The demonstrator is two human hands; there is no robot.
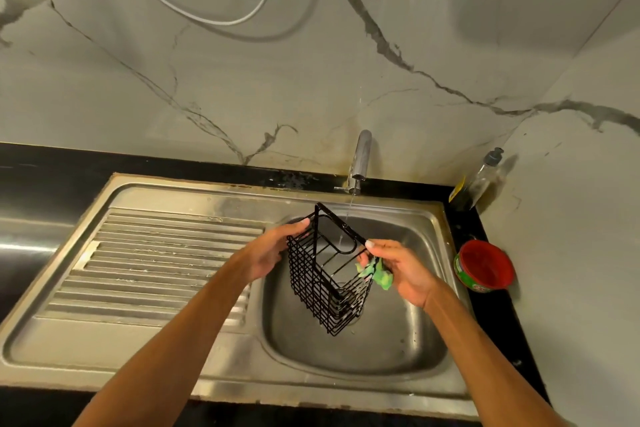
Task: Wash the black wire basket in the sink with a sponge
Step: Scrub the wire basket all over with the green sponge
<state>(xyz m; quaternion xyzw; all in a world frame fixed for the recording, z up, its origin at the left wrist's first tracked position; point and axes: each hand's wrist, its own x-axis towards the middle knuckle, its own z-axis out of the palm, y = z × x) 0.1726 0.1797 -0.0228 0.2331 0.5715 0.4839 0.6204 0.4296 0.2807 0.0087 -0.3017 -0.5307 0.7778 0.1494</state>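
The black wire basket [323,274] hangs tilted over the steel sink bowl [398,340], its open mouth turned up toward me. My left hand [266,251] grips its left top edge. My right hand [398,270] holds a green sponge [377,273] against the basket's right side, thumb on the top rim. A thin stream of water runs from the tap [360,159] into the basket's mouth.
A ribbed steel draining board [156,263] lies left of the bowl. On the black counter at the right stand a red-lidded tub [485,267] and a dish soap bottle [479,180]. Marble wall tiles rise behind the sink.
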